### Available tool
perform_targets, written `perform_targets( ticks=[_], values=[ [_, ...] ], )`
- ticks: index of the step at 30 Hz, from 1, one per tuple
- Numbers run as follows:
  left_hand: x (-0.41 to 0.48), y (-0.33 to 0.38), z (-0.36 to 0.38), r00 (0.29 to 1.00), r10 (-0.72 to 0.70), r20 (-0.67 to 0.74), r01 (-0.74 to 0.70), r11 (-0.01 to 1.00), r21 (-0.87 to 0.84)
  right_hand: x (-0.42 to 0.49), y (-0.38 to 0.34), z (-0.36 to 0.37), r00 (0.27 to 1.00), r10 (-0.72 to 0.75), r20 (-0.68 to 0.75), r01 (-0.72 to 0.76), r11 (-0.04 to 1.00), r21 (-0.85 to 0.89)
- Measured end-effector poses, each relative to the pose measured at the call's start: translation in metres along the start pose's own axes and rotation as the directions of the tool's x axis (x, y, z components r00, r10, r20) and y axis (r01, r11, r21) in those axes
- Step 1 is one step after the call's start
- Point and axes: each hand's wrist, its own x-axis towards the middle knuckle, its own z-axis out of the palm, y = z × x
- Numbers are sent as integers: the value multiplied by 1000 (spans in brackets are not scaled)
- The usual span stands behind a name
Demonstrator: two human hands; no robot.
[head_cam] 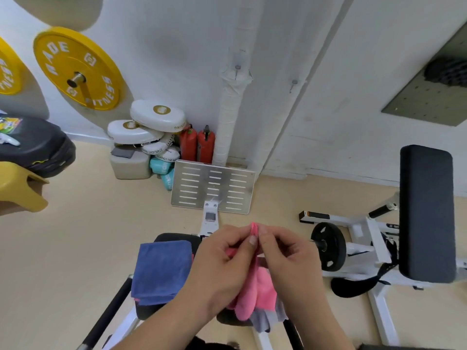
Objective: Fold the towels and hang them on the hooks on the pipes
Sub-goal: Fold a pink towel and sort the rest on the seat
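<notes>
Pink towel (257,289): your left hand (222,261) and right hand (285,256) both pinch its top edge; it hangs between them.

Both hands, left hand (222,258) and right hand (285,256), are pinching the top edge of a pink towel (255,289) above a machine seat where a folded blue towel (161,271) is lying beside it.

This is a gym. Yellow weight plates (75,69) hang on wall pegs. Boxing pads (156,117) and a weight machine (427,213) stand nearby.
</notes>
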Motion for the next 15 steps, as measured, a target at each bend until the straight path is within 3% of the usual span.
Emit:
perform_targets(
  ticks=[7,11,15],
  values=[
    [12,4,-15,1000,20,24,-17,994,-109,-15,-12,8,995,88,51,-98,960,263],
    [18,21,-31,986,58,156,-54,998,-32,-14,-5,-10,1000,-28,-1,28,999,36],
    [23,57,-54,883,173,435,-133,984,-122,-5,-15,-27,962,-124,243,137,990,-38]
  ],
)
